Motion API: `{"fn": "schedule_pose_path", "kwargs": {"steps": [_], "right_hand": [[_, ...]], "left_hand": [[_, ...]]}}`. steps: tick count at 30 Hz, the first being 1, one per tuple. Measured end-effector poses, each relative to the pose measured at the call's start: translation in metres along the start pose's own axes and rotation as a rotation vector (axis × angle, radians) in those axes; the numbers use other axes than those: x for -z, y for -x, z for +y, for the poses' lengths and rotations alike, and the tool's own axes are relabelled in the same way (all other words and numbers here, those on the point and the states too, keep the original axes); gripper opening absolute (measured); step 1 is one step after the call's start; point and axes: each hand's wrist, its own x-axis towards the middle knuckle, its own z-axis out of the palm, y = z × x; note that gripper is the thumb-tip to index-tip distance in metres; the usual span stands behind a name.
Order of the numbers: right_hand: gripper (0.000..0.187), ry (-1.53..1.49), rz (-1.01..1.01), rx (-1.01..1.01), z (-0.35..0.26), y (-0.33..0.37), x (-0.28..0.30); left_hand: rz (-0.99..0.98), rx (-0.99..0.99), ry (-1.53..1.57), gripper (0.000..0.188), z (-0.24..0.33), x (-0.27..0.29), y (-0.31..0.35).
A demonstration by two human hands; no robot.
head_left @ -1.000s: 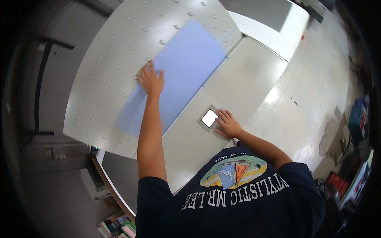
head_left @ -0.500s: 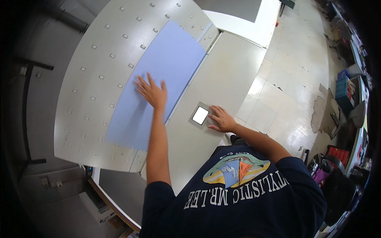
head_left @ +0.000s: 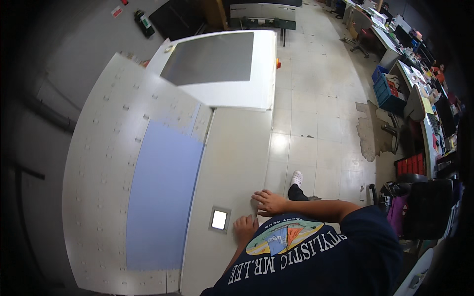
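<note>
While the right hand (head_left: 270,202) rests at the edge of the tabletop (head_left: 232,148), grip loosely spread, the left hand (head_left: 245,228), its grip also spread, lies beside a lit square panel (head_left: 219,220). Beyond, a blue sheet (head_left: 160,197) covers part of a dotted pale board (head_left: 98,197).

At 5 o'clock, the dark shirt (head_left: 355,269) bears a large curved line of white capital lettering (head_left: 296,260), a smaller white line above its oval print (head_left: 264,247), and a short word on the printed blue sail. Near 11 o'clock, a red-and-white wall sign (head_left: 117,12) seems worded, though too small to read.
</note>
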Motion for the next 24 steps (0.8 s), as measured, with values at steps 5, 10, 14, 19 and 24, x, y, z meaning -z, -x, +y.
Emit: {"fn": "schedule_pose_path", "kwargs": {"steps": [5,10,14,19,24], "right_hand": [[0.039,-0.129,-0.261,-0.008,0.093,-0.007,0.031],[0.065,-0.13,-0.357,-0.276,0.208,0.024,0.09],[0.079,0.012,-0.547,-0.466,0.305,0.074,0.134],[0.084,-0.199,-0.42,-0.669,0.394,0.121,0.167],[0.072,-0.473,-0.305,-0.869,0.523,0.179,0.17]], "left_hand": [[0.267,-0.116,-0.061,0.034,0.021,-0.019,-0.107],[0.026,0.037,-0.108,0.034,0.05,-0.037,-0.233],[0.347,-0.35,-0.23,0.038,0.074,-0.048,-0.338],[0.032,0.007,-0.112,0.035,0.124,-0.076,-0.461],[0.118,-0.076,-0.339,0.054,0.147,-0.11,-0.609]]}}
